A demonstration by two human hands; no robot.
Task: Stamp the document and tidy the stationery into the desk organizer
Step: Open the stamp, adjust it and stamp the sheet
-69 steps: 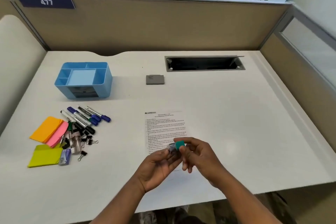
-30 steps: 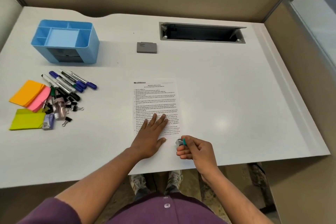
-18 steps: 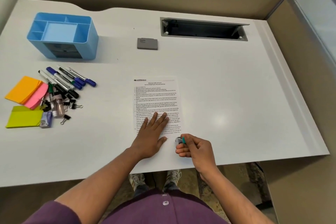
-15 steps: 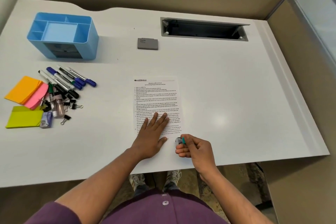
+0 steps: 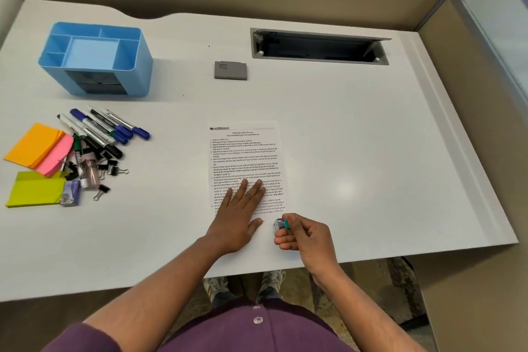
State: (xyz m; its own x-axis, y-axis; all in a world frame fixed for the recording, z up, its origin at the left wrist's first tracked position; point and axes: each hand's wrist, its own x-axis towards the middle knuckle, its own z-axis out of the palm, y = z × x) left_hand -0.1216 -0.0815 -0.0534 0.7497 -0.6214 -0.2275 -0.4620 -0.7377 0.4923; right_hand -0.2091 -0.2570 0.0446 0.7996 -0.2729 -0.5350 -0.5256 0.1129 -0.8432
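While left hand (image 5: 238,217) flat — stamp (image 5: 281,223) on document (image 5: 246,151)

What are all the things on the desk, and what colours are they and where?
Desk: one, white, fills the view.
Organizer: one, blue, far left.
Ink pad: one, grey, closed, far middle.
Cable slot: one, grey, far right of middle.
Markers: several, blue, black and green caps, left.
Sticky notes: orange, pink and yellow-green pads, left edge.
Binder clips: several, black, by the markers.
Small box: one, purple, beside the yellow-green pad.
Document: one, white, printed, middle.
Stamp: one, teal and grey, at the document's near right corner.
Left hand: flat on the document.
Right hand: pinches the stamp.
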